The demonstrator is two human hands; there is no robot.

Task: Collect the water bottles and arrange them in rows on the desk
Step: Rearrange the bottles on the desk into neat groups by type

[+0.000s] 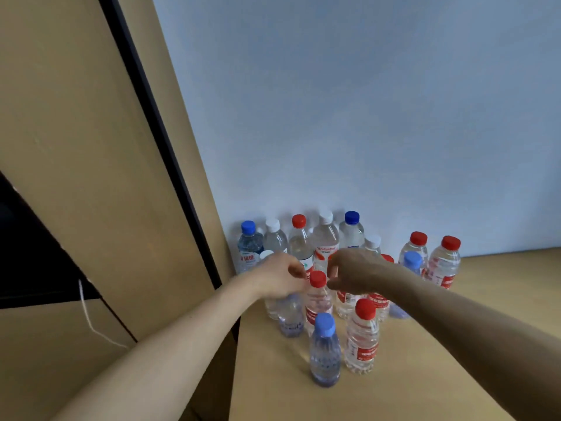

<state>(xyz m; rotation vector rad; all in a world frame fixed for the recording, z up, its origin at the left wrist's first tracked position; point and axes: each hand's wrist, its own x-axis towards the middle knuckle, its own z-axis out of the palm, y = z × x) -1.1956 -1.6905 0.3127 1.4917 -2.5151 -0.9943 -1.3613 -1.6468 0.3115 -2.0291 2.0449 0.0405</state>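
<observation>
Head view, ribbed clear plastic bottles [324,357], smooth wooden desk [431,369]

— How many are counted of each cap colour?
— Six red-capped bottles [362,338], four blue-capped bottles [324,354] and four white-capped bottles [325,235] are counted; two bottles with hidden caps [290,317] are added.

1. The wide-angle head camera looked forward and down from the person's head.
2. It faced the desk [440,360] corner, where wall [364,117] met wooden panel [91,147].
3. It sat near, with the water bottles [324,350] mid-frame within arm's reach.
</observation>
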